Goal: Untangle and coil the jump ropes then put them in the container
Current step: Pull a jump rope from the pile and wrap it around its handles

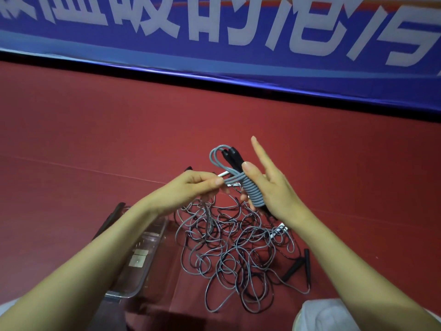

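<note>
Right hand (276,189) is raised, forefinger held straight, thumb pressed on a tight grey rope coil (254,195). The coil is wound round black handles (232,158) and gripped against the palm. Left hand (188,189) is curled, a rope strand (230,180) pinched between thumb and fingers just beside the coil. A loose tangle (229,249) of thin grey and black rope is spread on the red floor (95,139) below both hands. A clear plastic container (152,237) lies under the left forearm, beside the tangle.
</note>
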Demonstrator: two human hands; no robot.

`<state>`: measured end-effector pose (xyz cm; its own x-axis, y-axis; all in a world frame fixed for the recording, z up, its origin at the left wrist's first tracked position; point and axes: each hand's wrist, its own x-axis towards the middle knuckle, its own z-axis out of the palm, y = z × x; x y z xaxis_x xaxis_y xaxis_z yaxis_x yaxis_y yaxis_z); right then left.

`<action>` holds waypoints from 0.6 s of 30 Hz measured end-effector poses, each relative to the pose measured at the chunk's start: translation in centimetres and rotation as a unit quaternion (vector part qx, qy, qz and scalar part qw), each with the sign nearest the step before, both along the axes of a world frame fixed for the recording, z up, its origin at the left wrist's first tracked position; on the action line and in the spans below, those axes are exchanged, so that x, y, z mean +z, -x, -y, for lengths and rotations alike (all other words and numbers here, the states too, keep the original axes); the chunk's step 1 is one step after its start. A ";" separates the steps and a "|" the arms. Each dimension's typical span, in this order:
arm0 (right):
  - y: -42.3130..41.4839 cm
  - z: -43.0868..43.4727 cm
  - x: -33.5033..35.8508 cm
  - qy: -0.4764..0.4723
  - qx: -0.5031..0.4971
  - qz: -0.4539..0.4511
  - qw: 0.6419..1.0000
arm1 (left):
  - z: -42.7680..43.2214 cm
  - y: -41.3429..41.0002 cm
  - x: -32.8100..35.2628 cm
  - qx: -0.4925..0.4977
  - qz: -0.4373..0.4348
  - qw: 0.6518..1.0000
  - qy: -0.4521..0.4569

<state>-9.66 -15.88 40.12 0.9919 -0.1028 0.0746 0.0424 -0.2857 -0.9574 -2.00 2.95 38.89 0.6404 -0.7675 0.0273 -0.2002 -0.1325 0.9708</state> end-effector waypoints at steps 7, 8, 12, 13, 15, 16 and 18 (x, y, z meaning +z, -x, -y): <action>0.9 0.0 1.1 -0.053 0.093 -0.059 0.992 | -1.4 -1.7 0.6 0.009 0.022 0.999 -0.034; 1.0 -0.2 1.3 -0.054 0.113 -0.066 0.990 | -1.3 -1.6 0.7 0.017 0.035 0.999 -0.027; 1.3 -0.4 0.9 0.051 0.187 -0.125 0.973 | -1.2 -1.7 0.7 0.018 0.131 0.987 -0.094; 1.4 -0.4 0.8 0.134 0.191 -0.145 0.962 | -1.3 -1.8 0.7 0.018 0.120 0.986 -0.112; 1.4 -0.7 0.3 0.321 0.176 -0.171 0.915 | -1.0 -1.8 0.6 0.030 0.107 0.985 -0.135; 1.3 -1.0 0.0 0.396 0.162 -0.170 0.888 | -0.7 -1.6 0.5 0.042 0.119 0.982 -0.143; 1.0 -1.5 -0.6 0.508 0.119 -0.132 0.843 | 0.3 -0.7 0.3 0.069 0.140 0.979 -0.133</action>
